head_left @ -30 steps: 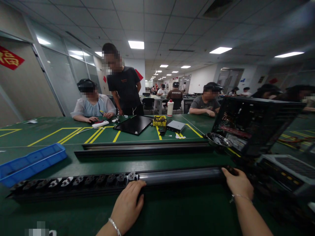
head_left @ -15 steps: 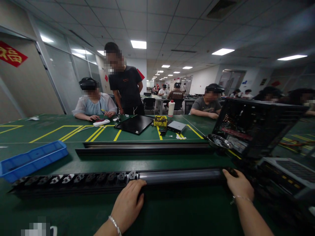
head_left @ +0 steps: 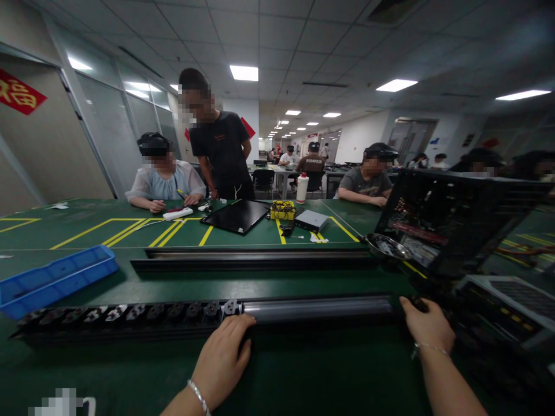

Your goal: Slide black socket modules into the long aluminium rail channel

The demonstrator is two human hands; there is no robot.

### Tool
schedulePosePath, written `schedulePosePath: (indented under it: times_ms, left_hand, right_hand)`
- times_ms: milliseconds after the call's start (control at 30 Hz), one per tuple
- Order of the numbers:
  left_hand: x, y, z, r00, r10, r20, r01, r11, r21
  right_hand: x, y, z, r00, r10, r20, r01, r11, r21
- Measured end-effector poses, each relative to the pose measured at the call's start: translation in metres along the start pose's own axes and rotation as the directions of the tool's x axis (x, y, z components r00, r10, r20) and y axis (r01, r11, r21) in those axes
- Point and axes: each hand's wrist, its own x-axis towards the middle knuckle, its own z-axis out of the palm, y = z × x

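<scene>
A long black channel (head_left: 321, 308) lies across the table in front of me, its left part filled with a row of black socket modules (head_left: 156, 312). My left hand (head_left: 225, 352) bends its fingers over the near edge, at the last socket module in the row, with the thumb lower on the near side. Just past the channel's right end, my right hand (head_left: 429, 326) is closed around a small black piece (head_left: 418, 303), mostly hidden by the fingers. Its thumb points toward the channel's end, apart from it.
Beyond lie more black rails (head_left: 260, 261). A blue bin (head_left: 56, 276) sits left; a metal bowl of small parts (head_left: 388, 247), an open computer case (head_left: 455, 225) and a power supply unit (head_left: 503, 306) crowd the right. Co-workers (head_left: 167, 176) are across the table.
My right hand has shifted slightly right, off the channel's end, with the black piece in it. My left hand stays at the last socket module.
</scene>
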Motion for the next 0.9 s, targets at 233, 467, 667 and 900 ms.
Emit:
schedulePosePath:
  times_ms: [233, 467, 667, 900]
  left_hand:
    - [-0.001, -0.001, 0.000, 1.000, 0.019, -0.007, -0.019, 1.000, 0.013]
    - [-0.002, 0.000, 0.000, 0.999, 0.040, -0.025, -0.039, 0.999, 0.018]
    - [-0.003, -0.001, 0.002, 0.999, 0.043, -0.032, -0.042, 0.999, 0.021]
    - [-0.002, -0.008, -0.003, 0.989, 0.093, -0.119, -0.086, 0.994, 0.064]
  right_hand:
    - [0.006, 0.009, -0.010, 0.991, 0.044, -0.124, -0.035, 0.997, 0.075]
    - [0.004, 0.017, -0.008, 0.965, -0.067, -0.255, 0.090, 0.993, 0.081]
    - [0.009, 0.023, -0.003, 0.940, -0.148, -0.308, 0.179, 0.981, 0.075]
    - [-0.018, 0.001, 0.003, 0.780, -0.395, -0.485, 0.466, 0.884, 0.029]
